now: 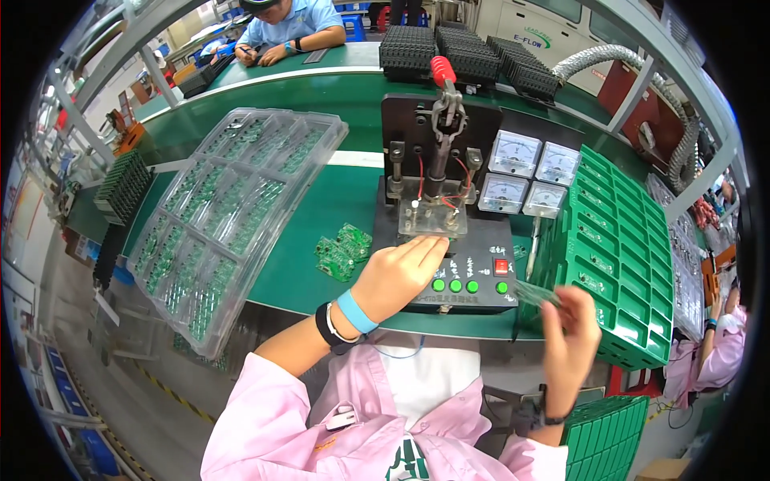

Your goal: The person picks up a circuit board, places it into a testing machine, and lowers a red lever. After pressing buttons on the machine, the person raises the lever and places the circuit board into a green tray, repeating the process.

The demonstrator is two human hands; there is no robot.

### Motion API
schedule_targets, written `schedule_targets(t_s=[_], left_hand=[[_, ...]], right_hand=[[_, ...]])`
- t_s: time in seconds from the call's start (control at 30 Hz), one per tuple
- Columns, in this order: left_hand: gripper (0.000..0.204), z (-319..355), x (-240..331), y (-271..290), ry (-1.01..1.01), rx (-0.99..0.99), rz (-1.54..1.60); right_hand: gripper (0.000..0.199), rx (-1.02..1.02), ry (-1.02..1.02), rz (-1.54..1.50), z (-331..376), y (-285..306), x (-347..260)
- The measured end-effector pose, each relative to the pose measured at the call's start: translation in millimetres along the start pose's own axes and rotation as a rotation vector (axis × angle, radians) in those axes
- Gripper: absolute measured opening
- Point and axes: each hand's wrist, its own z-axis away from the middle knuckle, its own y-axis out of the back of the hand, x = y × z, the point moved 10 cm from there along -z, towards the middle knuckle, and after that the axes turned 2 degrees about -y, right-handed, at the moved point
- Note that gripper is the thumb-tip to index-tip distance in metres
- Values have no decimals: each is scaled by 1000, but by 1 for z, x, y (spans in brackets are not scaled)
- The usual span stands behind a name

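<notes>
My left hand [403,274] reaches over the front of a black test fixture [473,301]. Its fingers are pressed together, with the tips at the slot just below the clear press plate [433,218]; whatever lies under them is hidden. Above the plate rises a toggle clamp with a red handle [443,70]. To the right of the fixture, my right hand [573,325] pinches a motion-blurred, pale green circuit board [536,295]. Several green circuit boards [343,251] lie on the green table left of the fixture.
A clear compartment tray [309,183] full of small boards stands at left. Green divided trays [613,240] are stacked at right, beside several panel meters [513,154]. Black racks [449,52] stand at the back. Across the bench sits a person in blue [297,28].
</notes>
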Motion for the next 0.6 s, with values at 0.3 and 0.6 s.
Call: schedule_targets(t_s=[0.3, 0.6], left_hand=[[32, 2, 1, -12, 55, -88, 131], [37, 3, -5, -10, 28, -155, 183]], right_hand=[[21, 577, -17, 279, 23, 199, 107], [19, 541, 124, 697, 15, 187, 96]])
